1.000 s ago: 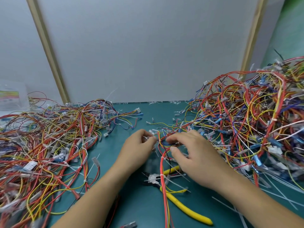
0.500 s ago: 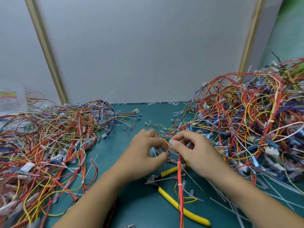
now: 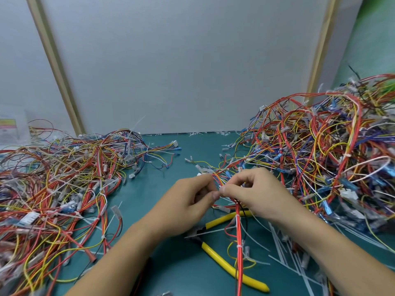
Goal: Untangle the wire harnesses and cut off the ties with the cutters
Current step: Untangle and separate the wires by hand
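Observation:
My left hand (image 3: 188, 201) and my right hand (image 3: 256, 195) meet fingertip to fingertip over the green mat, both pinching one wire harness (image 3: 239, 242). Its red and orange wires hang straight down toward me, bound by small white ties. The far end of the harness runs into the big tangled pile (image 3: 324, 159) on the right. The yellow-handled cutters (image 3: 226, 263) lie on the mat just below my hands, partly under the harness, with nobody holding them.
A second flatter heap of wires (image 3: 57, 189) covers the left of the mat (image 3: 171, 167). Cut white ties (image 3: 286, 257) litter the mat at the right front. A grey wall panel stands behind, and a printed box (image 3: 10, 129) sits at far left.
Both hands have drawn the harness up and toward me, so its red wires now hang straight over the cutters. My fingertips have come closer together on it.

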